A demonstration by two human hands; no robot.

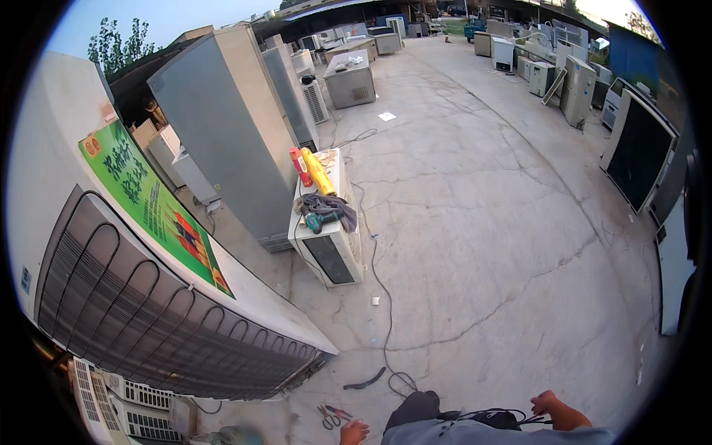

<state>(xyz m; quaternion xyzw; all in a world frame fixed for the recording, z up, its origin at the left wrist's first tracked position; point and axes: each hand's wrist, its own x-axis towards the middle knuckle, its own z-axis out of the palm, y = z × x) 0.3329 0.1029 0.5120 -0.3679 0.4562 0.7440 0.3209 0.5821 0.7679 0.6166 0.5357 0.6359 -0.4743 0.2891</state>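
My left hand (354, 432) hangs low at the bottom edge, its fingers curled and nothing seen in them. Just beside it on the concrete lie black-handled scissors (327, 423) and a red-and-dark hand tool (339, 412), perhaps pliers. On the other side of my body, my right hand (545, 403) is closed in a loose fist, with no object showing in it. Dark cords (489, 412) cross the front of my clothing near that hand. A dark curved strip (365, 380) and a looped cable (403, 382) lie on the ground ahead of me.
A tilted white refrigerator (297, 330) with exposed back coils fills the left. Beyond it stand a white outdoor unit (352, 248), carrying a teal drill (324, 220), red and yellow canisters (319, 172), and a tall grey cabinet (222, 126). Old appliances (578, 93) line the right.
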